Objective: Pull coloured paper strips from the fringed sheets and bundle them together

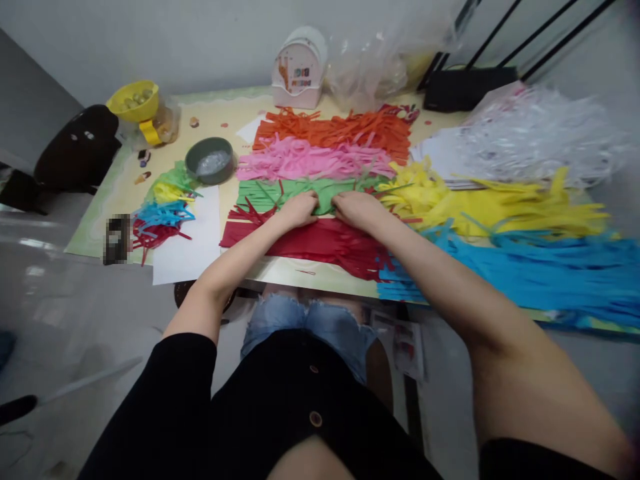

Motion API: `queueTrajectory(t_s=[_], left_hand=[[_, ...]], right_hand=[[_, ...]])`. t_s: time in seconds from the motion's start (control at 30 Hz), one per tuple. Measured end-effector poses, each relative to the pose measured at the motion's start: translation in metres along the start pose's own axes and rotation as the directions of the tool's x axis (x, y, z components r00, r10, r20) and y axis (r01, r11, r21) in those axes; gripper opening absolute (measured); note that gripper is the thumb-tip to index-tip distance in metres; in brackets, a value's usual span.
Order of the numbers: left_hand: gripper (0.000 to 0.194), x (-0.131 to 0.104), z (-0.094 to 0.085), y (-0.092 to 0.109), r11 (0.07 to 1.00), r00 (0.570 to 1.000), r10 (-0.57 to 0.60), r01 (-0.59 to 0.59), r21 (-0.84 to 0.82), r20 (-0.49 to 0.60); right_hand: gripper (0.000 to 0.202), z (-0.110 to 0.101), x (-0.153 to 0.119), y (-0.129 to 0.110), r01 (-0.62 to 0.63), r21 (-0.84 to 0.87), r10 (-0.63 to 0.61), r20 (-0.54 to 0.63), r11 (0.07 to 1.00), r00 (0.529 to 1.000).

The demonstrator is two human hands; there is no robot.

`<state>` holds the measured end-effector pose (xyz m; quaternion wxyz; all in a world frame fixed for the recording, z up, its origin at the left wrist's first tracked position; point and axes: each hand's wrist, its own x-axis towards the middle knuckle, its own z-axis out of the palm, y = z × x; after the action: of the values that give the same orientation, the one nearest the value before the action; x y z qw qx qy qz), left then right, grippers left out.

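Note:
Both hands are at the green fringed paper [260,195], in the middle of the table. My left hand [300,209] has its fingers curled down onto it, closed on the green paper. Just to the right, my right hand [357,208] is closed on the same paper, its fingertips mostly hidden. A small gap separates the hands. Red fringed paper [315,241] lies nearest me, under my wrists. Beyond the green are pink fringed paper [315,159] and orange fringed paper [335,130]. Yellow [475,208] and blue fringed paper [525,267] spread to the right.
On the left of the table [107,200] are a green bowl [210,161], a yellow bowl [133,100], a white sheet [187,250] and a multicoloured paper bundle [167,207]. A pink holder [299,77] stands at the back. Clear plastic bags [545,137] lie at the right.

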<state>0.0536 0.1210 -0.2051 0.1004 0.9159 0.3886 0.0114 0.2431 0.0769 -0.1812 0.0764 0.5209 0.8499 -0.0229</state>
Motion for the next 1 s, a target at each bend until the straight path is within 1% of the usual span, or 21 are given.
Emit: queueTrajectory(t_s=[0.17, 0.27, 0.4, 0.53, 0.67, 0.83, 1.0], left_hand=[[0.039, 0.001, -0.009, 0.0, 0.999, 0.997, -0.046, 0.045, 0.018, 0.068], [0.039, 0.002, -0.012, 0.0, 0.998, 0.996, -0.053, 0.051, 0.025, 0.077], [0.039, 0.003, -0.016, 0.0, 0.998, 0.995, -0.059, 0.056, 0.035, 0.079], [0.039, 0.004, -0.02, 0.001, 0.998, 0.995, -0.045, 0.042, 0.038, 0.093], [0.041, 0.005, -0.022, -0.002, 0.999, 0.994, -0.028, 0.024, 0.032, 0.109], [0.038, 0.008, -0.023, -0.006, 0.999, 0.992, -0.019, 0.015, 0.028, 0.124], [0.04, 0.007, -0.023, -0.001, 0.999, 0.993, -0.038, 0.035, 0.028, 0.113]], right_hand=[[0.035, -0.006, 0.006, 0.009, -0.044, 0.02, 0.044, 0.02, 0.999, 0.999], [0.033, -0.008, 0.006, 0.012, -0.01, 0.029, 0.009, 0.023, 1.0, 1.0], [0.038, -0.007, 0.003, 0.008, 0.05, 0.02, -0.05, 0.016, 0.999, 0.999], [0.041, -0.004, 0.003, 0.006, 0.074, 0.014, -0.074, 0.003, 0.997, 0.997], [0.037, -0.003, 0.008, 0.012, 0.048, 0.033, -0.048, 0.008, 0.998, 0.999], [0.03, -0.004, 0.016, 0.019, 0.02, 0.071, -0.024, 0.052, 0.997, 0.998], [0.024, -0.013, 0.022, 0.026, -0.027, 0.095, 0.017, 0.106, 0.995, 0.994]])
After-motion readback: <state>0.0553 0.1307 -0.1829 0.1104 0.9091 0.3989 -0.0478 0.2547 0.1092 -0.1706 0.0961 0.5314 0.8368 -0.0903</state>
